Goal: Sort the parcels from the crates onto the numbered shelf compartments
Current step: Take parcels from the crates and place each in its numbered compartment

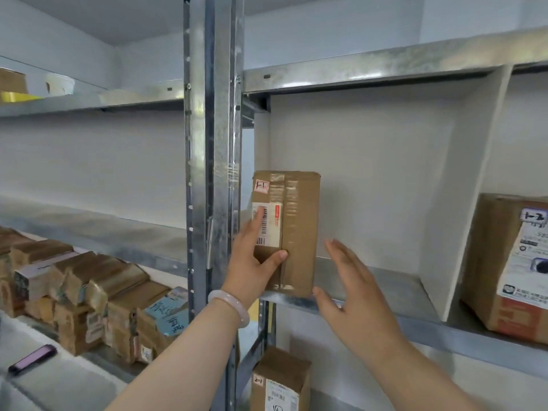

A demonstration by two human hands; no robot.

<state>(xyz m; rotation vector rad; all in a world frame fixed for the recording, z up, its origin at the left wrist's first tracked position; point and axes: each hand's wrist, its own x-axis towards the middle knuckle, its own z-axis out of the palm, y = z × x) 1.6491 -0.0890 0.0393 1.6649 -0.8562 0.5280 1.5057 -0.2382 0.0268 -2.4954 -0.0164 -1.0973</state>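
Note:
A tall brown cardboard parcel (296, 221) with a barcode label and a small red handwritten tag stands upright at the left front of a shelf compartment (385, 286). My left hand (252, 262) holds its lower left side, fingers flat on the label and thumb across the front. My right hand (353, 289) hovers just right of the parcel with straight fingers, touching nothing.
A larger labelled box (510, 268) fills the neighbouring compartment behind a white divider (471, 185). A small parcel (281, 381) stands on the shelf below. Several taped packets (89, 292) and a purple device (32, 358) lie on the left shelf beyond the steel upright (213, 143).

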